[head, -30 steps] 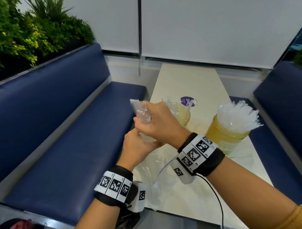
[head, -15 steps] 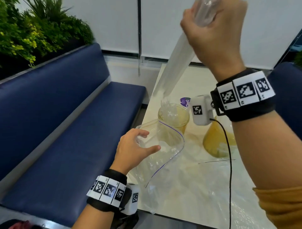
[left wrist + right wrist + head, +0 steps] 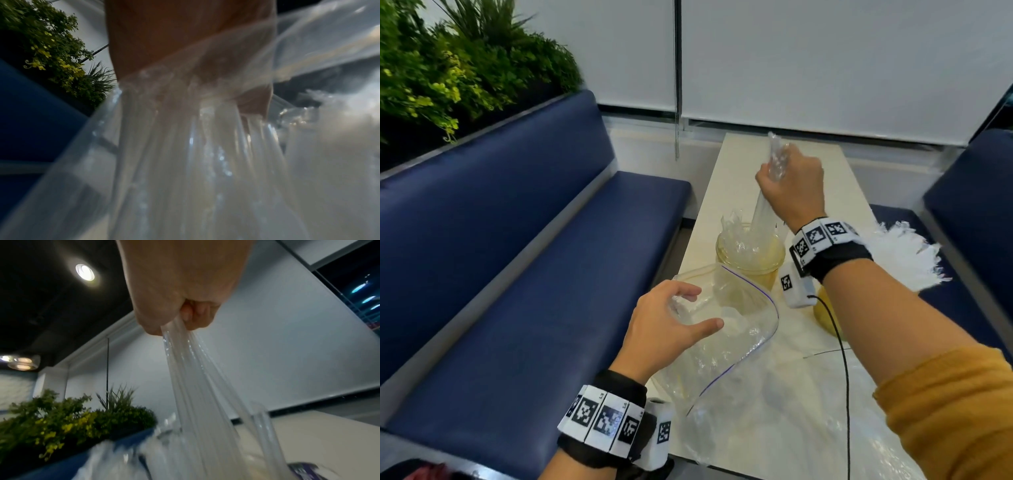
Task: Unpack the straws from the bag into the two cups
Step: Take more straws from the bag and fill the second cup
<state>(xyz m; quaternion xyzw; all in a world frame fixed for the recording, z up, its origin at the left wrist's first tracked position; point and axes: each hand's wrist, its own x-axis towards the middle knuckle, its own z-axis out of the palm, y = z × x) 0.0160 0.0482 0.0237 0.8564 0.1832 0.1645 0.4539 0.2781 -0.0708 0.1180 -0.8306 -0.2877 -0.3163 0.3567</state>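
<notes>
So the bundle of wrapped straws [image 3: 766, 212] is gripped in the right hand [image 3: 792, 190], fist closed around the upper part with crinkly wrapper ends poking out the top. The bundle runs down and slightly left, with its lower end inside the near cup [image 3: 750, 253], a clear plastic one with a yellowish tint, where a few loose wrapper ends already stick up. From the right wrist cam you can see the fingers [image 3: 195, 316] curled tight around the straws, which fan out a bit below the fist.

The left hand [image 3: 667, 329] is at the mouth of the clear zip bag [image 3: 729, 342], thumb and fingers curled around the plastic at the opening, holding it open. The bag sits just in front of the near cup, and its purple zip line [image 3: 760, 291] arcs across. The left wrist cam is mostly blurry plastic, so not much detail there.

The second cup [image 3: 825, 315] is off to the right, mostly hidden behind the right forearm, packed with white straw wrappers [image 3: 904, 260]. Everything's on a cream table [image 3: 784, 150], navy booth seat [image 3: 517, 274] to the left, and green plants [image 3: 448, 68] behind it.
</notes>
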